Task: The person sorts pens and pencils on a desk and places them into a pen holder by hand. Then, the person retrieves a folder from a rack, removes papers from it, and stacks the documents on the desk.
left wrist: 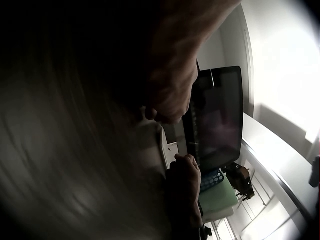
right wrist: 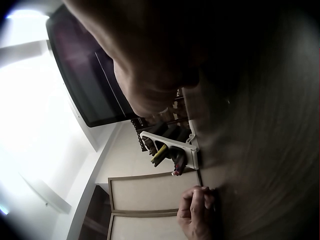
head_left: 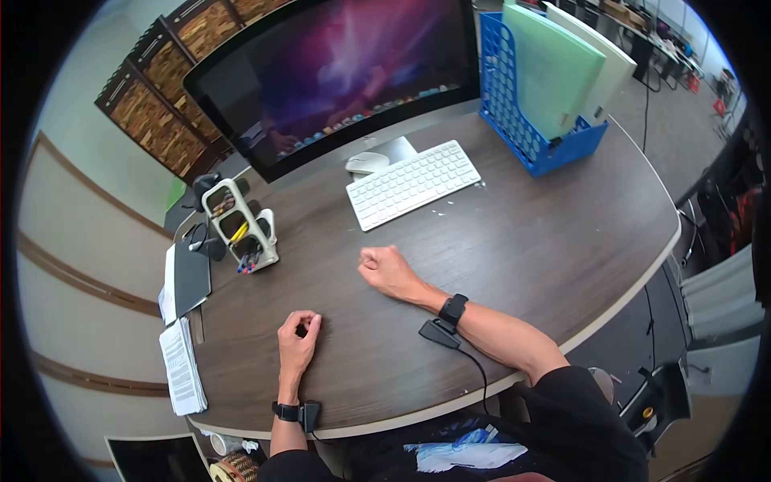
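Observation:
My right hand (head_left: pixel 389 271) rests on the brown desk (head_left: pixel 482 249) below the white keyboard (head_left: pixel 414 185), its fingers curled into a fist with nothing visible in it. Nearer the front edge, to the left, lies my left hand (head_left: pixel 298 337); its fingers are loosely bent, with a gap between thumb and forefinger and no object there. Both wrists wear black straps with small camera units. In the right wrist view the left hand (right wrist: pixel 196 212) sits on the desktop. The left wrist view has the right hand (left wrist: pixel 186 175) close by the desk surface.
A large monitor (head_left: pixel 321 88) stands behind the keyboard, with a white mouse (head_left: pixel 367 163) at its foot. On the left are a white pen organizer (head_left: pixel 267 255), a dark folder (head_left: pixel 193 277) and printed papers (head_left: pixel 185 369). A blue file rack (head_left: pixel 499 88) holds folders at the back right.

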A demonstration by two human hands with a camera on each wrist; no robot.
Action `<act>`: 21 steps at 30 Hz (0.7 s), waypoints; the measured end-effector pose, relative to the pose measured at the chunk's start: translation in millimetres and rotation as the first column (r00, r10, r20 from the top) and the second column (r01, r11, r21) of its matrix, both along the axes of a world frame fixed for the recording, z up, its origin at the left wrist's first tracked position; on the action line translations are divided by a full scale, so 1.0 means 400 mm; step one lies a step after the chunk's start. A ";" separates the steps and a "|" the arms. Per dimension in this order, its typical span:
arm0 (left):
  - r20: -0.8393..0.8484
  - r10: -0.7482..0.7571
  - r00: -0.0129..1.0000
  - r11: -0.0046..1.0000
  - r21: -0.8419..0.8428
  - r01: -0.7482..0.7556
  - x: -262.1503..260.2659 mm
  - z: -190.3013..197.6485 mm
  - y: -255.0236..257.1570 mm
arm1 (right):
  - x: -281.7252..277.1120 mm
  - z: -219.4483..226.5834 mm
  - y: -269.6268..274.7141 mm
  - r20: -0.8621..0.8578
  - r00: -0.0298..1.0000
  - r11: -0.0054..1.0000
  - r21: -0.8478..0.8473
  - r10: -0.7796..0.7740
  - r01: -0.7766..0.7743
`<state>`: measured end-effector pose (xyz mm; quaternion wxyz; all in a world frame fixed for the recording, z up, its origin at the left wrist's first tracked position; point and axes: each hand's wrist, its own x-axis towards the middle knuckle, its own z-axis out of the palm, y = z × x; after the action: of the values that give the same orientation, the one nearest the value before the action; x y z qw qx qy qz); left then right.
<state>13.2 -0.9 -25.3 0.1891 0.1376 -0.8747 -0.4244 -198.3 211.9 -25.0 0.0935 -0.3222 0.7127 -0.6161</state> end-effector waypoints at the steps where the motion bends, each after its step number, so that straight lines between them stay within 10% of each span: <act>1: -0.004 0.004 1.000 1.000 -0.006 -0.004 -0.001 0.001 0.001 | -0.002 -0.005 -0.001 -0.013 1.000 1.000 0.003 0.005 -0.005; 21: -0.024 -0.070 0.997 0.995 0.074 0.072 0.000 0.022 -0.020 | -0.031 0.039 0.024 0.027 0.997 0.997 0.011 -0.079 0.078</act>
<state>13.3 -9.1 -16.7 0.1778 0.1089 -0.8606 -0.4647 -210.6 221.3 -9.3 0.0806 -0.2850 0.7263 -0.6203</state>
